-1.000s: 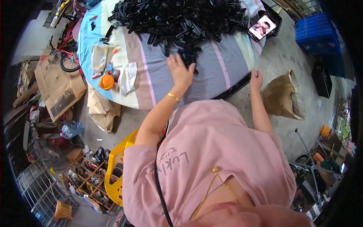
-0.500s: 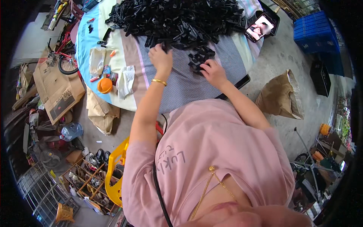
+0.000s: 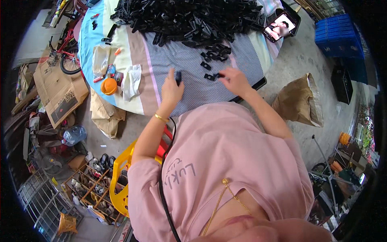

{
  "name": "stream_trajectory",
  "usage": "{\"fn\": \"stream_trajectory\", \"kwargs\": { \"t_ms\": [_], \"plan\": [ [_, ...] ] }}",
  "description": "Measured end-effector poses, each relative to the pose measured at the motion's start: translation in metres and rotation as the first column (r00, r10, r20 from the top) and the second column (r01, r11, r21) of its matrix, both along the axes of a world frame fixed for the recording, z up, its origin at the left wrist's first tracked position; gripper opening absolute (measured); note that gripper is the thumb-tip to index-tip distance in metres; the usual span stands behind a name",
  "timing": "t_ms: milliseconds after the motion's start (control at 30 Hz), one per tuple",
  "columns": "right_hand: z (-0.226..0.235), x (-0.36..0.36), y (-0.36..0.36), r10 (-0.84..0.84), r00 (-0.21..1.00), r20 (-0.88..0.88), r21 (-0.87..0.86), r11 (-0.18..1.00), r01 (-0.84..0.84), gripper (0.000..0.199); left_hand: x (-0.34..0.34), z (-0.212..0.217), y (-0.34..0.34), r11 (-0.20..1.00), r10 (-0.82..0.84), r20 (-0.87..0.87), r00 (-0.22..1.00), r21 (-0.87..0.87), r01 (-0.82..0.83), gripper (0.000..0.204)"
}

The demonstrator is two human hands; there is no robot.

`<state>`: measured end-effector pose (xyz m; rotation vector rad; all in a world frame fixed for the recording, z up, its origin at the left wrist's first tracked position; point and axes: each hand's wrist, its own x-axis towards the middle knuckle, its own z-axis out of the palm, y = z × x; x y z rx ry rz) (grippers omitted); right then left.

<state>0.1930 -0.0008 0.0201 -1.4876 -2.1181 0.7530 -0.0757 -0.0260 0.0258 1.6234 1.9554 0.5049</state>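
Observation:
My left hand (image 3: 172, 89) is above the patterned tablecloth (image 3: 191, 94), its fingers closed on a black plastic piece (image 3: 178, 78). To its right, my right hand (image 3: 235, 82) pinches a small black piece (image 3: 218, 75) between thumb and fingers. Just left of those fingertips, another black plastic piece (image 3: 209, 77) lies on the cloth, with one more single piece (image 3: 205, 65) a bit farther off. Beyond them sits a small cluster of black pieces (image 3: 217, 52). A large heap of similar black parts (image 3: 189, 20) covers the far side of the table.
On the table's left lie an orange round lid (image 3: 109, 86), a white cloth strip (image 3: 131, 82) and a clear plastic bag (image 3: 100, 60). A phone (image 3: 279, 28) with a lit screen stands at the far right. Brown paper sacks (image 3: 300, 101) and blue crates (image 3: 338, 36) stand on the floor.
Both hands have come back from the heap and small cluster toward me. The left now carries a black plastic piece. A few pieces now lie apart from the cluster, near my right hand.

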Motion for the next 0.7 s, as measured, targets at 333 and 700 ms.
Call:
{"fn": "stream_trajectory", "kwargs": {
  "t_ms": [333, 700],
  "plan": [
    [-0.022, -0.007, 0.022, -0.037, 0.996, 0.081, -0.079, 0.996, 0.043, 0.024, 0.055, -0.027, -0.004, 0.994, -0.065, 0.428, 0.902, -0.052, 0.096, 0.047],
    [-0.029, 0.014, 0.027, -0.06, 0.998, 0.001, 0.141, 0.988, 0.059, 0.025, 0.063, -0.015, 0.004, 0.909, -0.343, 0.016, 0.939, 0.258, 0.327, 0.022]
  ]
}}
